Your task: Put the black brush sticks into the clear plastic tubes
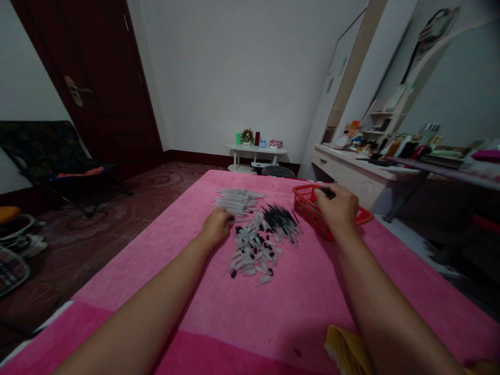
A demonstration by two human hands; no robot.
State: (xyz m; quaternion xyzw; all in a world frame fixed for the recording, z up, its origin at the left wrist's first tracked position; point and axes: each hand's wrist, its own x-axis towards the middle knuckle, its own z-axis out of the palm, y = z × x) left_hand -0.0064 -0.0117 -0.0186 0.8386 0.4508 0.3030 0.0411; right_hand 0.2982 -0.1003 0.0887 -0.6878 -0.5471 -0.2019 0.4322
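Note:
My left hand (217,225) rests on the pink cloth with curled fingers, at the near end of a stack of slim white tubes like pen barrels (236,202). Something dark shows at its fingertips, too small to make out. Over the red plastic basket (312,216), my right hand (339,208) pinches a small dark piece (327,192). Between the hands lies a loose heap of short whitish translucent caps (250,250), mixed with small black pieces. Thin black-and-clear sticks like pen refills (280,219) are piled left of the basket. The basket's contents are mostly hidden.
The pink cloth (156,291) covers the surface before me. A yellow cloth (347,349) lies near my right forearm. Beyond stands a low white table (255,149) with small items. A cluttered dresser (351,169) is at right, a folding chair (50,156) at left.

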